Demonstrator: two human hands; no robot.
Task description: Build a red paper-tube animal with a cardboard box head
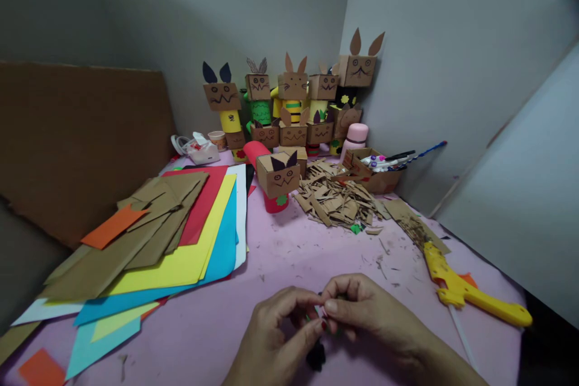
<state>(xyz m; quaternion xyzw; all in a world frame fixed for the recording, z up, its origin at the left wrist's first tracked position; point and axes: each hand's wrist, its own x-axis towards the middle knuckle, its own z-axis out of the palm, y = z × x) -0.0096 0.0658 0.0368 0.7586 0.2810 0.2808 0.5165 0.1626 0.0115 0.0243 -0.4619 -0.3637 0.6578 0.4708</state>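
My left hand and my right hand meet low in the middle of the view, fingertips pinched together. Something small sits between them, mostly covered by the fingers; bits of green, pink and red show there. A crumpled-looking black piece is visible just under my left thumb, and whether it is held or lies on the table I cannot tell. Beyond the hands stands a cardboard cat figure with black ears, a drawn face and a red body bearing a green patch.
Coloured paper sheets and cardboard pieces are stacked at left. Cardboard scraps lie behind my hands, beside a box of pens. A yellow glue gun rests at right. Several cat figures line the back wall.
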